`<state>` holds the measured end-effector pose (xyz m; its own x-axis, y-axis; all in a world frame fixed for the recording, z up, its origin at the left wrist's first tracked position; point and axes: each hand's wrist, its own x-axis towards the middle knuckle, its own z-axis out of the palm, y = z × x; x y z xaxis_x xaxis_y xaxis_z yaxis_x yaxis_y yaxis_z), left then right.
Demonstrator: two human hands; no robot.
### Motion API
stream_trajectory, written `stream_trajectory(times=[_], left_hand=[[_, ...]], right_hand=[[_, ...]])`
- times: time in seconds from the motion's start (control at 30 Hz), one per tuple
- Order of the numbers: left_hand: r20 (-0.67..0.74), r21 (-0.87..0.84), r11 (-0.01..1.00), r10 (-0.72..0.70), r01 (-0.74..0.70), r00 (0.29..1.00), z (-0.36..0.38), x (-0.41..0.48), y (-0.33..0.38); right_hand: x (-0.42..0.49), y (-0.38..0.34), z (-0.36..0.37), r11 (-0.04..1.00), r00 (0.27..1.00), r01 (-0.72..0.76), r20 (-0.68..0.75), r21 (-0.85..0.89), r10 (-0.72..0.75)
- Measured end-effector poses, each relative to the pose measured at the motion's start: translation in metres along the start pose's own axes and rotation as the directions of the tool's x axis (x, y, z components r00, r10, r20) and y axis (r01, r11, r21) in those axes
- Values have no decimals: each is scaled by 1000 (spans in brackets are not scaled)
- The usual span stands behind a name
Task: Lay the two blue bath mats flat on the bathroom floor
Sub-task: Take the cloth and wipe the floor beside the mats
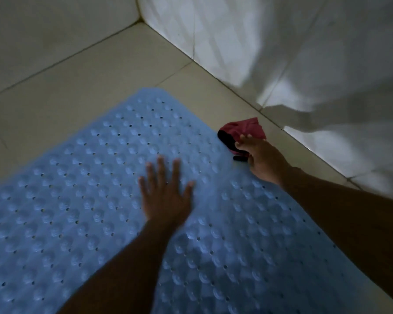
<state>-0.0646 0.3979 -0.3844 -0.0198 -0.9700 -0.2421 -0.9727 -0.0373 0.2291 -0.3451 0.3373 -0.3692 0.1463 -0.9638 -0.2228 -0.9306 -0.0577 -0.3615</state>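
left hand [166, 196] pressed flat, fingers spread, mid bumpy blue rubber bath mat [77, 200] running corner-ward, while right hand [262, 160] fingers grab a red cloth [243, 130] off its edge.

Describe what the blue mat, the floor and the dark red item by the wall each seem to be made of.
Blue mat: likely soft plastic or rubber, semi-glossy, with moulded bumps and small drain holes.
Floor: beige tile, probably ceramic, smooth and matt, with grout lines between slabs.
Dark red item, under the right hand: seemingly fabric, since it creases and folds; too blurred to say more.
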Motion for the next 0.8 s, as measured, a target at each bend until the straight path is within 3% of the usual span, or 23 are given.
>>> stream_trajectory(times=[0.07, 0.13, 0.33, 0.57, 0.8], left_hand=[[26, -61, 975, 215, -213, 976, 32, -44, 59], [78, -58, 955, 295, -291, 952, 60, -79, 105], [51, 40, 970, 237, -239, 970, 77, -88, 123], [100, 92, 975, 194, -203, 976, 71, -88, 127], [103, 99, 974, 195, -206, 975, 69, -92, 127]], right_hand=[[-22, 14, 4, 1000, 1000, -8, 7, 21, 8], [-41, 26, 6, 997, 998, -54, 36, 47, 52], [-98, 70, 14, 999, 998, -29, -60, 39, 31], [-213, 93, 20, 958, 955, -258, -116, 126, 272], [-321, 101, 45, 855, 817, -467, -260, 224, 515]])
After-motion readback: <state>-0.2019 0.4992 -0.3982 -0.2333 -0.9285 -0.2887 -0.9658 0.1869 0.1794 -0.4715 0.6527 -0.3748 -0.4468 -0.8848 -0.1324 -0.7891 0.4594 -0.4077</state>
